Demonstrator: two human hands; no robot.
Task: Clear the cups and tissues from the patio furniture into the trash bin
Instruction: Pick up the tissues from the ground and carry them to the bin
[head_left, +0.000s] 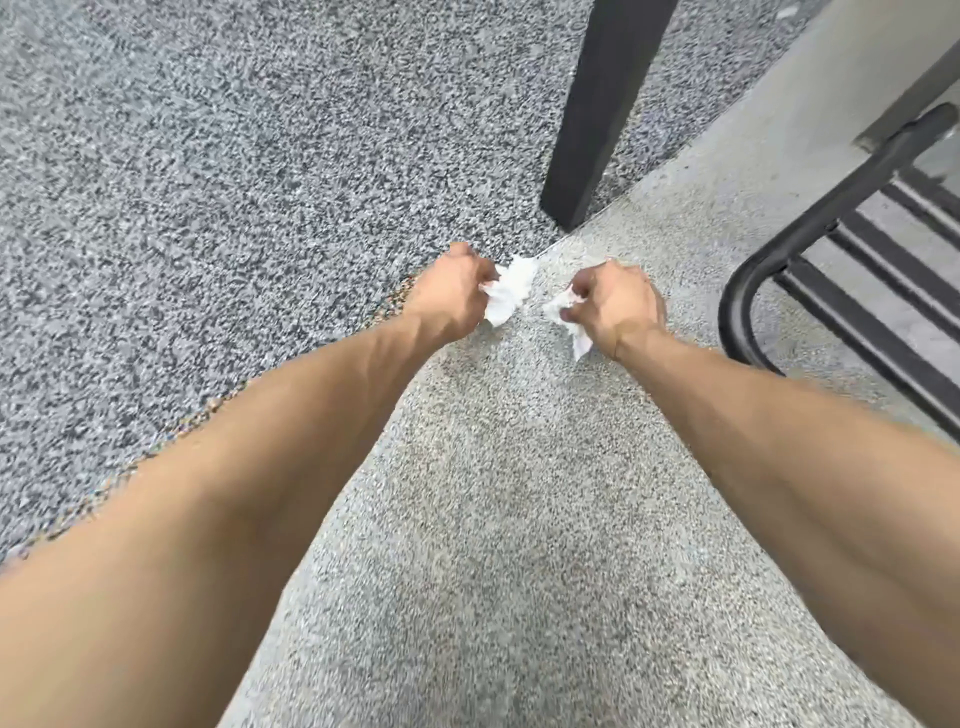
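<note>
My left hand (449, 293) is curled round a crumpled white tissue (511, 293) that sticks out to the right of its fingers. My right hand (618, 306) grips a second crumpled white tissue (563, 317), with a corner hanging below the wrist. Both hands are held out in front of me, close together, over the pebbled ground. No cup and no trash bin show in the head view.
A dark square post (597, 114) stands just beyond my hands. A black metal slatted bench or chair frame (831, 291) is at the right. The ground changes from dark grey pebble (208, 156) on the left to lighter pebble (493, 493) underfoot.
</note>
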